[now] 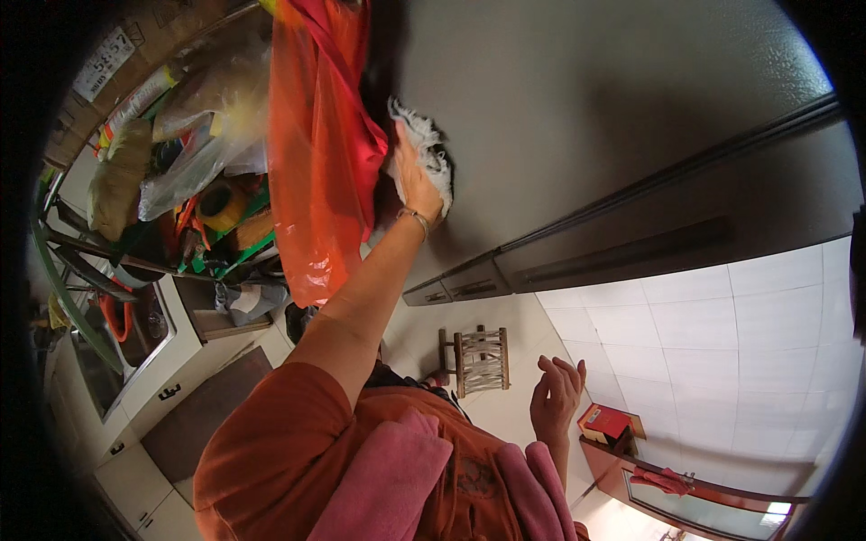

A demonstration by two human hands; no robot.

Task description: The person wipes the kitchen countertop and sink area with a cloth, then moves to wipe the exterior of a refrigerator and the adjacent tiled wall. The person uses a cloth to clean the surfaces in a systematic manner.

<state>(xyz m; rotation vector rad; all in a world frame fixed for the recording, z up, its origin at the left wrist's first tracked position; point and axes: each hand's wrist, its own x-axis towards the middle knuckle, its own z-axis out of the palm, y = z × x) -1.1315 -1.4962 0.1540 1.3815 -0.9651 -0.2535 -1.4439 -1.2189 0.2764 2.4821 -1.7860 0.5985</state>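
My left hand (pixel 416 182), with a bangle at the wrist, holds a frayed white cloth (pixel 433 152) flat against the dark grey door of a large appliance (pixel 528 135), which looks like a refrigerator. Part of the cloth is hidden under the palm. Just left of this hand hangs an orange-red plastic bag (pixel 314 169) with red fabric along its edge. My right hand (pixel 558 392) is raised at the lower right, its fingers loosely bent and apart, touching nothing. A pink towel (pixel 385 473) drapes down both sides of my chest.
At left, a crowded rack holds plastic bags (pixel 196 176) and a yellow tape roll (pixel 222 205); a sink (pixel 145 331) lies below. A small wooden stool (pixel 482 362) stands on the floor. A red box (pixel 607 422) sits on a wooden cabinet or frame (pixel 609 466) beside the tiled wall.
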